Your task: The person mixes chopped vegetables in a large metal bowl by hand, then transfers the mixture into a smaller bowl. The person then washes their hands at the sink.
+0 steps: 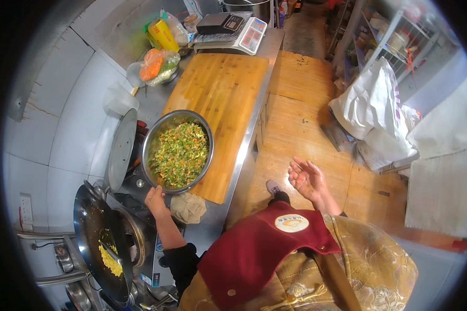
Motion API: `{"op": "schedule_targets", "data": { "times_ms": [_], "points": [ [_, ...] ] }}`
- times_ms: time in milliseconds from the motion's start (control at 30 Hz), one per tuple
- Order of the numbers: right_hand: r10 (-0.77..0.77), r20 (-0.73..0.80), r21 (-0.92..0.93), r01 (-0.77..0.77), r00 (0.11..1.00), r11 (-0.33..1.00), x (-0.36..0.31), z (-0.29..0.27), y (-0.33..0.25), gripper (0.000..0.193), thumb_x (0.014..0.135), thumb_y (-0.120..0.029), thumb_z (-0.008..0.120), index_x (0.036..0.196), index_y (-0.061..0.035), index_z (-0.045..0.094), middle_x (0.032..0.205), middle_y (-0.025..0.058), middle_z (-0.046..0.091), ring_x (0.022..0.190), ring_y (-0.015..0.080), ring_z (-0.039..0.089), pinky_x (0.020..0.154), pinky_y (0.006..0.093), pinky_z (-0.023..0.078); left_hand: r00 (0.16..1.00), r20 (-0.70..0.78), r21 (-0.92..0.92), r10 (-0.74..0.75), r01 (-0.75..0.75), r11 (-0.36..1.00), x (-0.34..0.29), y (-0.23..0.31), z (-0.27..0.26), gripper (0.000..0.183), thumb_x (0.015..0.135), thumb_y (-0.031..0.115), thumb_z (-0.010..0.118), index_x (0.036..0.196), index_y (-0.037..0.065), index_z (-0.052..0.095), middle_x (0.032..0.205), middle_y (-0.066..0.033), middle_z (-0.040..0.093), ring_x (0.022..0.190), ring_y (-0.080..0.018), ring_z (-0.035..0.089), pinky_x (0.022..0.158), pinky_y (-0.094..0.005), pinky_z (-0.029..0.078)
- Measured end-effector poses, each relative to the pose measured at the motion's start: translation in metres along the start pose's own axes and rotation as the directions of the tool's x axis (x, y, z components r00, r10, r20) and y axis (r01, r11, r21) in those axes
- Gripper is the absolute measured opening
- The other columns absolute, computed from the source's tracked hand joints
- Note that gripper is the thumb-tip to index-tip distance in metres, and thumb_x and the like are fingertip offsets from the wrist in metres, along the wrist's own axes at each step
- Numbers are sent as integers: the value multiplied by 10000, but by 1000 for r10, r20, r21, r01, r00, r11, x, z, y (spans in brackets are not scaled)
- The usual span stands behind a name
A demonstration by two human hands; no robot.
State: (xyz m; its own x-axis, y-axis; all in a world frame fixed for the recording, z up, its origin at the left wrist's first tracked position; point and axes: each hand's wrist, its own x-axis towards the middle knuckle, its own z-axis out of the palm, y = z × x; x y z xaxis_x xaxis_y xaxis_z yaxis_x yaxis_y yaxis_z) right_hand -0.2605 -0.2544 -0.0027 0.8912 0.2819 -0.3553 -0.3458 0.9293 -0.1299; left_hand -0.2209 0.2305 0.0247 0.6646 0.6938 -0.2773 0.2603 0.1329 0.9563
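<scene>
My left hand (157, 201) is closed on the near rim of a round steel bowl (209, 136). Finely chopped mixed vegetables (179, 155), mostly green with orange and pale bits, fill much of it. The bowl rests partly over the left edge of a wooden cutting board (228, 93). Just to the right of that hand lies a crumpled beige cloth (188, 208). Away from the counter, my right hand (307, 180) hangs in the air over the floor, palm up, fingers apart, with nothing in it.
To the left stands a dark wok (91, 228) with yellow food and a utensil in it. A round lid (122, 150) leans beside the wall. At the counter's far end are a scale (252, 36) and bagged vegetables (158, 66). White sacks (371, 103) sit by shelves at the right.
</scene>
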Motion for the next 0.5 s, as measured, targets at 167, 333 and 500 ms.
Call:
{"op": "schedule_targets", "data": {
  "times_ms": [167,333,500],
  "points": [
    [91,142,-106,-76,986,991,98,49,-63,402,900,-276,569,1207,-21,526,1086,130,622,963,284,596,868,369,483,998,1,-23,-60,60,998,-4,6,86,498,818,51,689,1232,-130,481,919,-81,610,710,-118,547,630,-248,454],
    [122,183,-206,-83,975,975,158,82,-119,378,916,-275,555,1201,-27,549,1072,115,626,952,262,597,857,347,489,983,146,20,-112,110,994,2,16,168,424,853,157,682,1197,-57,557,881,-27,633,713,-100,552,639,-231,445],
    [202,104,-329,-158,974,931,187,68,-135,370,923,-293,553,1194,-41,543,1073,97,613,937,244,579,842,342,474,986,167,106,-14,-3,994,-40,-4,137,342,916,230,599,1171,2,607,877,-12,648,744,-73,567,612,-207,404]
  ]
}}
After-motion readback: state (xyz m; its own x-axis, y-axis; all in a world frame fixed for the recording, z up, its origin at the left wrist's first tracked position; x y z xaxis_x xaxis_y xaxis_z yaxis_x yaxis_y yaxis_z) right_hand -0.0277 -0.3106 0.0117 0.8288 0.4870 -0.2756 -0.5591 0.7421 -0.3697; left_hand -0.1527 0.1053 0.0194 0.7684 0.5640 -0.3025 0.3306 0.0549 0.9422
